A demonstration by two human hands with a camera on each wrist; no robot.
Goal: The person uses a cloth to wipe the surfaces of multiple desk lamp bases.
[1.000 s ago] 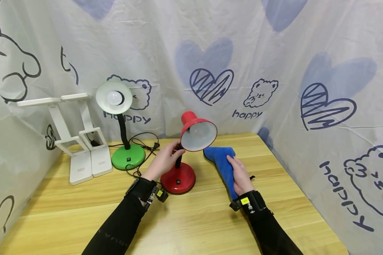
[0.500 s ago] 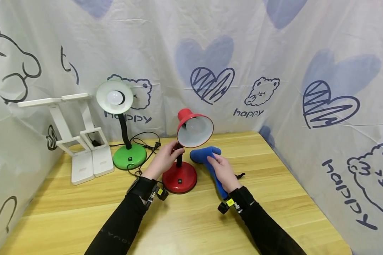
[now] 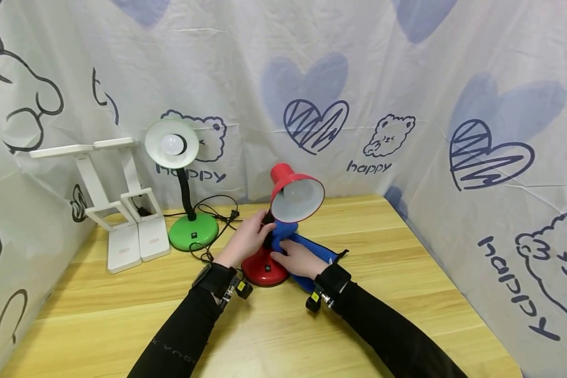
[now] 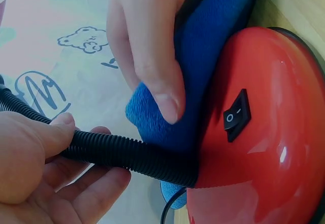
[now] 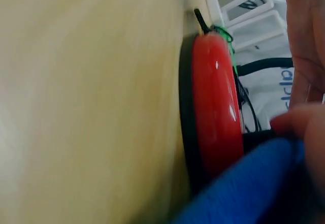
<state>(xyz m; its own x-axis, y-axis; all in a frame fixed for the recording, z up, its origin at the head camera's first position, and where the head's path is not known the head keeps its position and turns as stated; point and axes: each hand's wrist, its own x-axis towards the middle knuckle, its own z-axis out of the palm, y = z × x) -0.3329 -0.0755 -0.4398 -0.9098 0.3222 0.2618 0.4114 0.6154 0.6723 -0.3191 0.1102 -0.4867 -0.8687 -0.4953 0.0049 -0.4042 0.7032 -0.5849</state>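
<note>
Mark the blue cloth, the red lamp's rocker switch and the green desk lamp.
Blue cloth point(image 4: 202, 59), left wrist view, its middle.
Rocker switch point(image 4: 237, 116), left wrist view, its black face.
Green desk lamp point(image 3: 185, 194), head view, its black neck.

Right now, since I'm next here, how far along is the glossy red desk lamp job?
Done: the left hand grips its ribbed black neck. In hand: the right hand holds a soft blue cloth beside the neck. Left: likely wiping the exposed round red base.

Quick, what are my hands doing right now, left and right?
Left hand: holding the black neck of the red lamp.
Right hand: holding the blue cloth.
</note>
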